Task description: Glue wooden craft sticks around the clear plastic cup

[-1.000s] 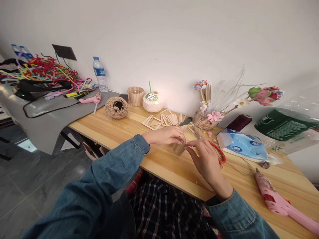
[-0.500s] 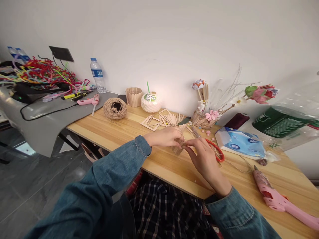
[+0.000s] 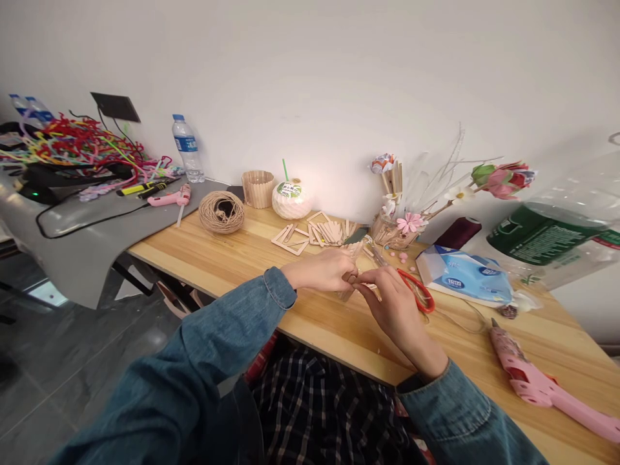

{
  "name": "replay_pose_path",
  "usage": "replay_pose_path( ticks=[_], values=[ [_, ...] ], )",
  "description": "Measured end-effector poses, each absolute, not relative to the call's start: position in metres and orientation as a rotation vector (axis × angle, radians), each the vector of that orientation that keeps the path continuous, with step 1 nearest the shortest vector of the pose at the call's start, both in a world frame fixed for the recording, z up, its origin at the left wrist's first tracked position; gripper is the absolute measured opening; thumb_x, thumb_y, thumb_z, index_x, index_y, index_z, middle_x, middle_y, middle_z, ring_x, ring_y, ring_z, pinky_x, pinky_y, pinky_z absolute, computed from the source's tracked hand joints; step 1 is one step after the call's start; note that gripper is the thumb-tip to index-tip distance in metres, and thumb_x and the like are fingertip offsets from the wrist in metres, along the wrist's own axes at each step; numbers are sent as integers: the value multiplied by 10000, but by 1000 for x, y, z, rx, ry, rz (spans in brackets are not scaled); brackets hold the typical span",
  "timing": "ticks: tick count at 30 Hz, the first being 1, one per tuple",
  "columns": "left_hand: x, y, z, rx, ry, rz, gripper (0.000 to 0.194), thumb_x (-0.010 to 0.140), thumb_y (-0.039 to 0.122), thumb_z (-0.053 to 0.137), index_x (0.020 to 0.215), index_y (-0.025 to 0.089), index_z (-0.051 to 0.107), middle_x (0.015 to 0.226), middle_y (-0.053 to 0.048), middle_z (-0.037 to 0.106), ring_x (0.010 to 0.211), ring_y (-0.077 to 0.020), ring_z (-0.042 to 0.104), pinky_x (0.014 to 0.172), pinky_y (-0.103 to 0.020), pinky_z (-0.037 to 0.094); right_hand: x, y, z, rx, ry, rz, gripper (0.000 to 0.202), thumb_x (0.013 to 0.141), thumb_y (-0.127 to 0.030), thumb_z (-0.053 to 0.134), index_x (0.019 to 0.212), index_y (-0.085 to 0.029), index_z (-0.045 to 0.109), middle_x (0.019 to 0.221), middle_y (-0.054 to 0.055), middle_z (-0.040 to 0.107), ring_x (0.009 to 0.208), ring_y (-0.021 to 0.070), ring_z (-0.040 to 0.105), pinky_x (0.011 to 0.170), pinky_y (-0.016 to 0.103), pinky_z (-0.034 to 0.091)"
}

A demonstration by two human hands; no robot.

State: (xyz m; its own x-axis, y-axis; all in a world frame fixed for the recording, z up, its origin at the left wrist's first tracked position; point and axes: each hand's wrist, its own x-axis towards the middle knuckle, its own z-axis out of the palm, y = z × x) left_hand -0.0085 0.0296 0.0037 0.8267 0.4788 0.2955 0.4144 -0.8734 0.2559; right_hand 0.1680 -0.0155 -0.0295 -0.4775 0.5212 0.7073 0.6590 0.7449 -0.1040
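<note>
My left hand (image 3: 327,268) is closed round a small piece made of wooden craft sticks (image 3: 345,295), just above the table. Parts of that piece show past the knuckles and under the palm; the rest is hidden. My right hand (image 3: 394,303) meets it from the right, thumb and forefinger pinched together at the left fingertips. Whatever lies in that pinch is too small to make out. Beside the right hand is a pair of scissors with an orange-red handle (image 3: 427,298). Loose craft sticks and stick frames (image 3: 332,232) lie behind the left hand.
A twine ball (image 3: 221,212), a stick cup (image 3: 258,189) and a white coconut with a green straw (image 3: 292,200) stand at the back. To the right are a flower holder (image 3: 387,229), a blue tissue pack (image 3: 465,274) and a pink glue gun (image 3: 533,386).
Both hands stay together at the same spot, with the left hand turned slightly over the stick piece. The whole view has shifted a little.
</note>
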Motion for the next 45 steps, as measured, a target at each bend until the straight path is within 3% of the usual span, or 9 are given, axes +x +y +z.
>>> replay_pose_path(
  ticks=[3, 8, 14, 21, 33, 45],
  values=[
    [-9, 30, 3, 2807, 684, 558, 272, 827, 245, 581, 571, 152, 575, 661, -52, 622, 760, -190, 580, 715, -282, 415, 169, -15, -30, -904, -2187, -226, 36, 883, -229, 525, 905, -209, 503, 790, 29, 571, 750, 180, 541, 648, 304, 443],
    [-11, 30, 4, 2808, 734, 515, 151, 776, 217, 640, 650, 134, 631, 725, -56, 645, 787, -191, 583, 718, -272, 417, 176, -13, -30, -957, -2181, -299, 249, 848, -322, 570, 1032, -181, 477, 1023, 114, 553, 957, 258, 506, 779, 399, 430],
    [-12, 30, 6, 2751, 721, 482, 96, 752, 158, 638, 659, 137, 649, 721, -43, 654, 803, -188, 583, 732, -271, 422, 176, -13, -32, -1205, -2301, -480, 228, 747, -339, 682, 877, -210, 545, 1186, 82, 545, 1070, 316, 451, 796, 417, 372],
    [-11, 32, 6, 2666, 734, 501, 72, 733, 160, 644, 665, 155, 666, 717, -23, 660, 800, -175, 584, 745, -263, 422, 172, -10, -31, -1238, -2327, -413, 142, 795, -307, 639, 835, -211, 543, 954, 16, 654, 978, 245, 509, 814, 379, 314],
    [-10, 29, 9, 2593, 742, 498, 87, 717, 129, 658, 636, 154, 677, 733, -28, 666, 774, -168, 583, 728, -261, 408, 173, -4, -31, -1166, -2371, -419, 180, 841, -344, 580, 751, -203, 514, 777, 18, 626, 857, 220, 545, 842, 364, 302],
    [-9, 30, 8, 2640, 734, 492, 50, 719, 130, 694, 670, 138, 682, 723, -33, 658, 812, -173, 579, 729, -254, 412, 172, -2, -32, -1147, -2382, -393, 176, 830, -344, 584, 753, -201, 515, 763, 14, 622, 819, 210, 552, 812, 355, 317]
  ],
)
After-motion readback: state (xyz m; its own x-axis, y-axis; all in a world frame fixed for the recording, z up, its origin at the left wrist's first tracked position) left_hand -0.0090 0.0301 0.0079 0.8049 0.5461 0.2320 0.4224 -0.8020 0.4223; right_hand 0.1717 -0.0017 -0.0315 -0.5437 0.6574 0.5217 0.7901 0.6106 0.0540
